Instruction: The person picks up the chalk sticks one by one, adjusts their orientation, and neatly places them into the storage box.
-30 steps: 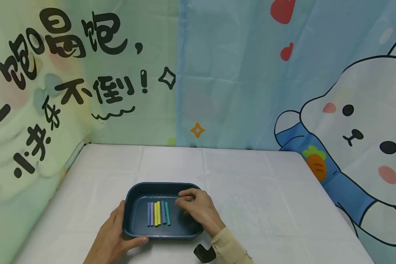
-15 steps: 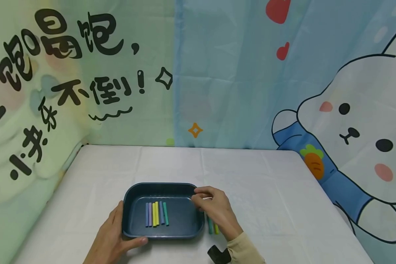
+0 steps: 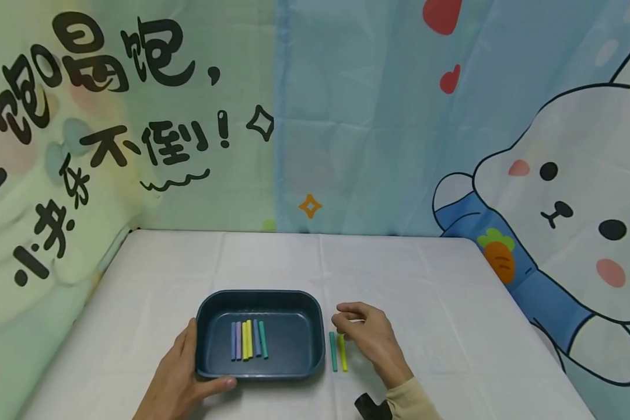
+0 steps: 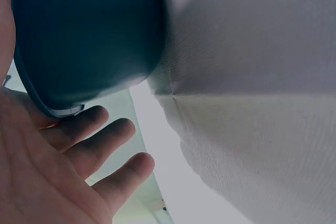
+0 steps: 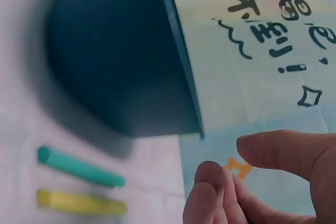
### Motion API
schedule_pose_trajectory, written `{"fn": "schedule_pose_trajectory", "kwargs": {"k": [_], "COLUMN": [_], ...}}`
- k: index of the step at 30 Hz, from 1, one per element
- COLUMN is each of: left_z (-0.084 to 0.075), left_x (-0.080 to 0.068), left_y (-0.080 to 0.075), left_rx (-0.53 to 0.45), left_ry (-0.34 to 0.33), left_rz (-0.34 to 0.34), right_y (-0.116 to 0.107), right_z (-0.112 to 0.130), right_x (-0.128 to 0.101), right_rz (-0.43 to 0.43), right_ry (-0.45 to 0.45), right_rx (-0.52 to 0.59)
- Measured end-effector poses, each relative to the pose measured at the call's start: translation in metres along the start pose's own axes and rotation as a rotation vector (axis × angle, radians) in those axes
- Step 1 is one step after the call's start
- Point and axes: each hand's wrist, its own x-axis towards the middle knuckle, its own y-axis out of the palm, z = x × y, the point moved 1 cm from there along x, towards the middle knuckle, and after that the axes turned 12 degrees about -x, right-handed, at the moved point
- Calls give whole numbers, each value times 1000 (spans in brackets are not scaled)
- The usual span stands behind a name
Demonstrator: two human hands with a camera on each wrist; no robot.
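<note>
A dark blue tray (image 3: 310,326) sits on the white cloth and holds several coloured sticks (image 3: 249,340) side by side. My left hand (image 3: 186,370) rests against the tray's near left corner, thumb lying along the front wall and fingers (image 4: 113,135) stretched out straight beside the tray (image 4: 79,35). Right of the tray, a green stick (image 3: 333,352) and a yellow stick (image 3: 342,353) lie parallel on the cloth. My right hand (image 3: 346,322) hovers just above their far ends, fingers loosely curled with nothing between them. The right wrist view shows the fingertips (image 5: 210,174) apart, and the green stick (image 5: 79,167) and yellow stick (image 5: 79,202) by the tray's wall (image 5: 115,61).
The white-covered table (image 3: 425,291) is backed by cartoon-printed curtains (image 3: 399,116) behind and on both sides. A black wrist mount (image 3: 370,406) shows at my right sleeve. Open cloth lies to the right and behind the tray.
My right hand has come out of the tray and moved right over its rim, uncovering the green and yellow sticks on the cloth. The left hand and tray have stayed put.
</note>
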Motion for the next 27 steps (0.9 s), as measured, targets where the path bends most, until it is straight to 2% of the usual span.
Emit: {"fn": "schedule_pose_trajectory", "kwargs": {"k": [4, 12, 27], "left_z": [-1, 0, 3], "left_x": [1, 1, 1], "left_y": [0, 0, -2], "left_rx": [9, 0, -27], "left_ry": [-7, -11, 18], "left_rz": [0, 4, -5], "right_y": [-4, -4, 4], "right_z": [-11, -27, -33], "right_x": [0, 2, 7], "right_rz": [-11, -26, 15], "right_ry": [35, 41, -6], "right_rx": [-101, -286, -407]}}
